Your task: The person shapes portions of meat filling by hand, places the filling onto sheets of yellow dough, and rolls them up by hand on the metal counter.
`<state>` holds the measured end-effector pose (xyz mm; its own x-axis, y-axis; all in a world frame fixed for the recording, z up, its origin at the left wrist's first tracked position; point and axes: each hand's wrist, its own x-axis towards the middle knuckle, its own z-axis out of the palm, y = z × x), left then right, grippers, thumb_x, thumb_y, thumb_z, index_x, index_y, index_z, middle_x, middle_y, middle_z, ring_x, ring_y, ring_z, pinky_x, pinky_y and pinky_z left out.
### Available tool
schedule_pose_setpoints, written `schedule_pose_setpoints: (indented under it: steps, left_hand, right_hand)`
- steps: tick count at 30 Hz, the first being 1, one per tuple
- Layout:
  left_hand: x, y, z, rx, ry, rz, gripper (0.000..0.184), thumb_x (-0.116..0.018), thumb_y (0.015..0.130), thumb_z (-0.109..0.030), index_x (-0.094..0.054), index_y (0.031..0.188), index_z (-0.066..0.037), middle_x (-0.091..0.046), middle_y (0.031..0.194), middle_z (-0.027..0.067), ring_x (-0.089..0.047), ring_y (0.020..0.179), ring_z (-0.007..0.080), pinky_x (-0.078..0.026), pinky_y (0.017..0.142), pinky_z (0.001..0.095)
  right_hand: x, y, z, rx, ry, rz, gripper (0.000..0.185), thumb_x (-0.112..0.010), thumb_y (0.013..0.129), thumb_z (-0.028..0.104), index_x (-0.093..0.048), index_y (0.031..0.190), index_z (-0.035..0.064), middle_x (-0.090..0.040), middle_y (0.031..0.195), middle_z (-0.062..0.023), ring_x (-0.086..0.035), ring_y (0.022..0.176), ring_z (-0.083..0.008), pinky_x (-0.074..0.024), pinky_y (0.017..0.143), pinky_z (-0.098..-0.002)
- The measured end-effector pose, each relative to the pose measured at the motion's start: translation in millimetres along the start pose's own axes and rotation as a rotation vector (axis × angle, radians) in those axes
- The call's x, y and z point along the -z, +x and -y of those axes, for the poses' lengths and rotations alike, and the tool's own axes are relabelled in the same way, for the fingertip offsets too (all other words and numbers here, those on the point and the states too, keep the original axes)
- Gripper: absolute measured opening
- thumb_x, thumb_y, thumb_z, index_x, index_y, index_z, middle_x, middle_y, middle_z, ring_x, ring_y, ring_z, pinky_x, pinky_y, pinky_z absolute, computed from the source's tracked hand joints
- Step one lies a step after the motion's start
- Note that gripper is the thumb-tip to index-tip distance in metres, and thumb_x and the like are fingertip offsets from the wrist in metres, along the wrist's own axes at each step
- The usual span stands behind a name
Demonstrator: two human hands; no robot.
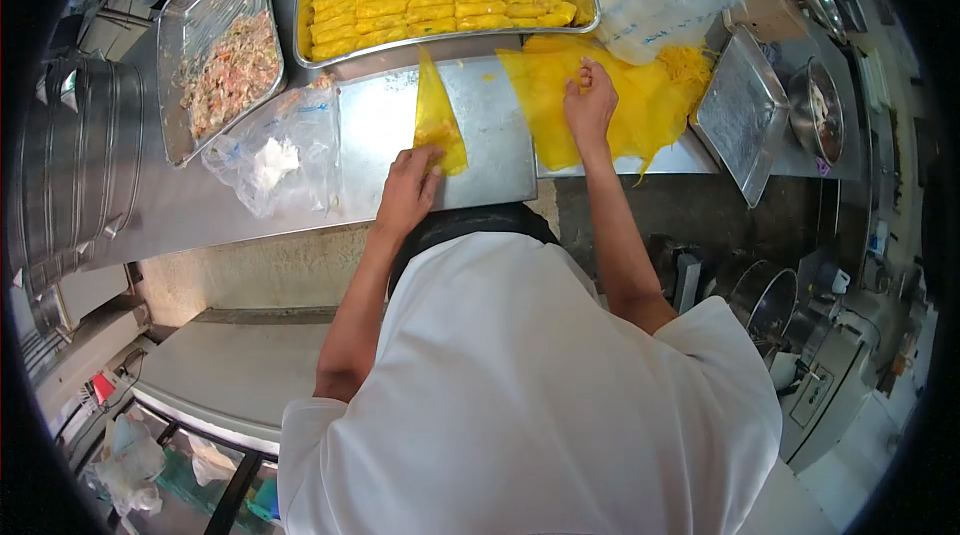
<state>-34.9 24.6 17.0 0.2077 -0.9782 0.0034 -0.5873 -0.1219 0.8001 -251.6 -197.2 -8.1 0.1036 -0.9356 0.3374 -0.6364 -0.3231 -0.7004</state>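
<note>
In the head view, the left grip (pixel 408 187) has its fingertips on the lower end of a narrow yellow sheet (pixel 437 113) near the near edge of the metal desk (pixel 240 225); whether it pinches or only presses, I cannot tell. The right grip (pixel 590 100) is loosely curled over the spread yellow sheets (pixel 640 115), toward the desk's right end; I cannot tell whether its fingertips meet. A tray of yellow rolls (pixel 447 32) stands along the far edge, a tray of chopped mixture (pixel 174 85) toward the left end.
</note>
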Motion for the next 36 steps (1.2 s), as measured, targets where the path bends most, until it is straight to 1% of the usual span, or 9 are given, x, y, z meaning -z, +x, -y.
schedule_pose_setpoints:
  steps: [11, 13, 17, 19, 23, 25, 28, 33, 36]
  left_hand:
    - [1, 1, 1, 0.017, -0.008, 0.023, 0.025, -0.057, 0.085, -0.004, -0.058, 0.110, -0.001, -0.063, 0.107, 0.0176, -0.055, 0.102, 0.0369, -0.045, 0.090, 0.0427]
    - [1, 1, 1, 0.023, -0.017, 0.020, 0.025, -0.057, 0.085, -0.004, -0.058, 0.110, -0.001, -0.063, 0.106, 0.0178, -0.055, 0.103, 0.0369, -0.045, 0.091, 0.0428]
    - [-1, -1, 2, 0.007, -0.008, -0.002, 0.025, -0.057, 0.085, -0.004, -0.058, 0.110, -0.002, -0.063, 0.106, 0.0176, -0.055, 0.103, 0.0370, -0.045, 0.090, 0.0429]
    - [0, 1, 2, 0.003, -0.004, -0.003, 0.025, -0.057, 0.085, -0.004, -0.058, 0.109, -0.002, -0.063, 0.106, 0.0174, -0.055, 0.103, 0.0369, -0.045, 0.090, 0.0429]
    - [1, 1, 1, 0.014, -0.024, 0.005, 0.024, -0.057, 0.085, -0.004, -0.058, 0.109, -0.002, -0.063, 0.106, 0.0168, -0.055, 0.103, 0.0360, -0.045, 0.090, 0.0422]
    - [0, 1, 3, 0.022, -0.032, 0.001, 0.024, -0.057, 0.085, -0.004, -0.059, 0.109, -0.002, -0.063, 0.106, 0.0167, -0.055, 0.103, 0.0357, -0.045, 0.090, 0.0419]
    - [-1, 0, 6, 0.019, -0.055, -0.017, 0.023, -0.057, 0.085, -0.003, -0.059, 0.108, -0.001, -0.063, 0.106, 0.0167, -0.055, 0.103, 0.0353, -0.045, 0.090, 0.0414]
    - [-1, 0, 8, -0.032, -0.014, -0.027, 0.024, -0.056, 0.088, -0.006, -0.060, 0.111, -0.004, -0.061, 0.107, 0.0163, -0.057, 0.100, 0.0314, -0.050, 0.078, 0.0369]
    - [0, 1, 7, -0.006, -0.040, -0.020, 0.024, -0.058, 0.084, -0.002, -0.060, 0.108, 0.000, -0.063, 0.107, 0.0172, -0.055, 0.102, 0.0356, -0.045, 0.089, 0.0415]
  right_hand:
    - [-25, 53, -44, 0.192, -0.244, 0.168, 0.031, -0.063, 0.074, 0.002, -0.066, 0.104, 0.0017, -0.065, 0.088, -0.0179, -0.059, 0.083, -0.0365, -0.0483, 0.076, -0.0425]
    - [-24, 44, -40, 0.203, -0.032, -0.057, 0.025, -0.060, 0.074, 0.001, -0.068, 0.098, 0.0014, -0.065, 0.089, -0.0178, -0.058, 0.086, -0.0364, -0.0484, 0.076, -0.0427]
    - [-16, 51, -26, 0.303, -0.166, -0.127, 0.016, -0.057, 0.075, 0.002, -0.068, 0.087, 0.0004, -0.064, 0.089, -0.0212, -0.058, 0.085, -0.0396, -0.0478, 0.072, -0.0443]
    - [-20, 59, -24, 0.026, -0.439, 0.178, 0.017, -0.055, 0.076, 0.000, -0.068, 0.087, 0.0004, -0.064, 0.092, -0.0218, -0.057, 0.084, -0.0401, -0.0479, 0.072, -0.0437]
    - [-46, 66, -61, 0.160, -0.465, 0.327, 0.017, -0.057, 0.076, 0.002, -0.068, 0.088, 0.0004, -0.065, 0.090, -0.0211, -0.057, 0.083, -0.0400, -0.0475, 0.073, -0.0438]
    - [-44, 60, -58, 0.275, -0.072, 0.048, 0.017, -0.054, 0.076, 0.000, -0.068, 0.086, 0.0005, -0.064, 0.089, -0.0221, -0.057, 0.085, -0.0409, -0.0472, 0.074, -0.0446]
    - [-35, 52, -49, 0.313, -0.071, -0.124, 0.021, -0.056, 0.075, -0.002, -0.070, 0.090, 0.0024, -0.064, 0.089, -0.0211, -0.058, 0.086, -0.0391, -0.0474, 0.075, -0.0448]
    - [-27, 47, -40, 0.336, -0.291, 0.041, 0.027, -0.058, 0.071, -0.007, -0.070, 0.092, 0.0045, -0.065, 0.094, -0.0166, -0.059, 0.091, -0.0350, -0.0483, 0.078, -0.0427]
    - [-22, 39, -26, 0.416, -0.180, -0.033, 0.026, -0.059, 0.071, -0.009, -0.069, 0.091, 0.0041, -0.066, 0.093, -0.0140, -0.060, 0.090, -0.0325, -0.0494, 0.078, -0.0392]
